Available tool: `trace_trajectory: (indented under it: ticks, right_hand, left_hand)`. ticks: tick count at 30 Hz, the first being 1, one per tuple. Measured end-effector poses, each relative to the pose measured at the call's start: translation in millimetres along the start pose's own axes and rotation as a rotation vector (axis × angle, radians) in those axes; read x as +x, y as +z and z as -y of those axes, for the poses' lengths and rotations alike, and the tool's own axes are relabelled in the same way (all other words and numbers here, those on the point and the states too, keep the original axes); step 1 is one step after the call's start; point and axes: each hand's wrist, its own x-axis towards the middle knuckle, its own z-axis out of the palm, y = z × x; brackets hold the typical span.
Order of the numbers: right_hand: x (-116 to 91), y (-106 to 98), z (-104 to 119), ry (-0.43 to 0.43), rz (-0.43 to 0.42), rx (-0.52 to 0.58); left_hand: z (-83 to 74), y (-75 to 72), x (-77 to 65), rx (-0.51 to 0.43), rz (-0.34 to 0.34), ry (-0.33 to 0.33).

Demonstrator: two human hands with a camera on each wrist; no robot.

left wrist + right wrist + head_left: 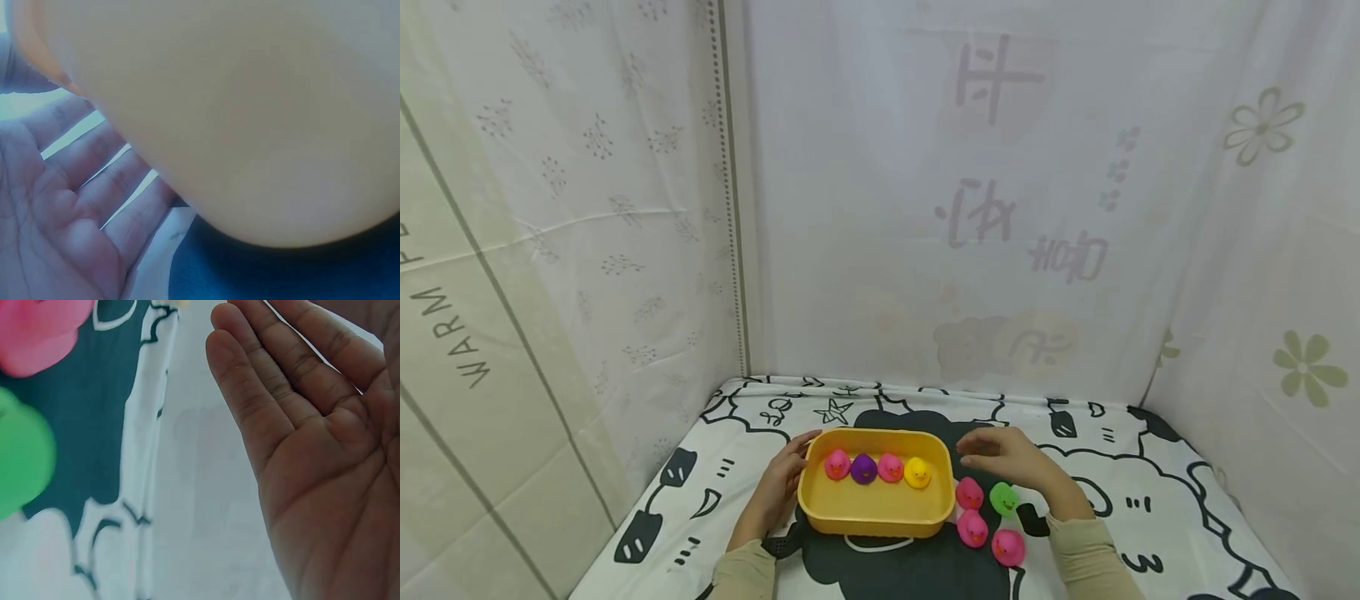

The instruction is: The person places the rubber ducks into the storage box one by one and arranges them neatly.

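A yellow plastic tub [876, 527] sits on the patterned cloth. In a row along its far side stand two pink rubber ducks [837, 465], a purple rubber duck [863, 469] between them and a yellow rubber duck [917, 472] at the right end. My left hand [783, 479] rests at the tub's left side; its fingers [94, 150] stretch straight along the outer wall in the left wrist view. Beyond the tub's right rim hovers my right hand [1003, 457], fingers loosely extended and nothing in them.
Right of the tub, below my right hand, lie three pink ducks [972, 528] and a green duck [1003, 498]. The black-and-white cloth [917, 575] covers the surface. Pale printed curtains [850, 208] enclose the back and both sides.
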Motion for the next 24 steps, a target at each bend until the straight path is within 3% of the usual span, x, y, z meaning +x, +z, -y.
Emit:
trace_trajectory:
  ticks: [4,8,14,24]
  right_hand:
    - [-20,5,-20,0.019,-0.075,0.074]
    - [-31,19,-40,0.039,-0.099,0.140]
    - [-27,34,-54,0.037,-0.068,0.163]
    - [-24,36,-60,0.082,-0.027,0.139]
  left_hand:
    - [0.0,0.1,1.2,-0.014,0.012,0.000]
    - [1.5,-1.2,1.5,-0.011,0.032,-0.013]
    - [0.5,-4.0,0.6,-0.001,0.016,-0.005]
    - [2.0,-3.0,2.7,0.005,0.015,-0.001]
